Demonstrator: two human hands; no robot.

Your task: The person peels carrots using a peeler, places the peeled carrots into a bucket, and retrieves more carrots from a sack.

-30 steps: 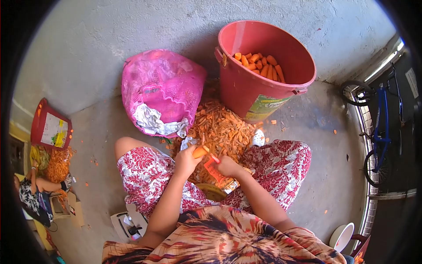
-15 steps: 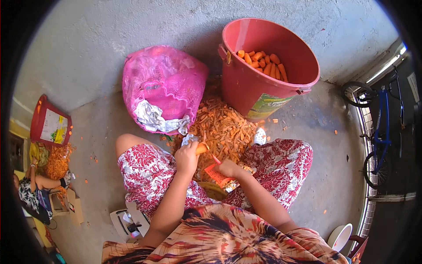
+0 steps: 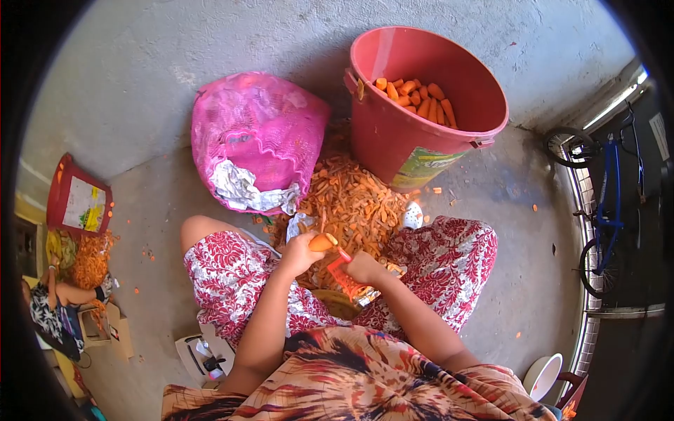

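My left hand is closed around an orange carrot, whose cut end points toward my right hand. My right hand grips a red plastic peeler, its tip close to the carrot's end; whether they touch I cannot tell. Under both hands a heap of carrot peelings spreads over the floor between my legs. Part of a yellowish basin shows below my wrists. A crumpled white wrapping lies just beyond my left hand.
Ahead stands a large red bucket with peeled carrots inside. Beside it sits a pink mesh sack. Far left, another person sits near a red bucket and peelings. A blue bicycle is at right.
My left hand has shifted slightly down and right, turning the carrot's end toward the peeler. My right hand stays almost in place, still holding the peeler. The view has moved a little.
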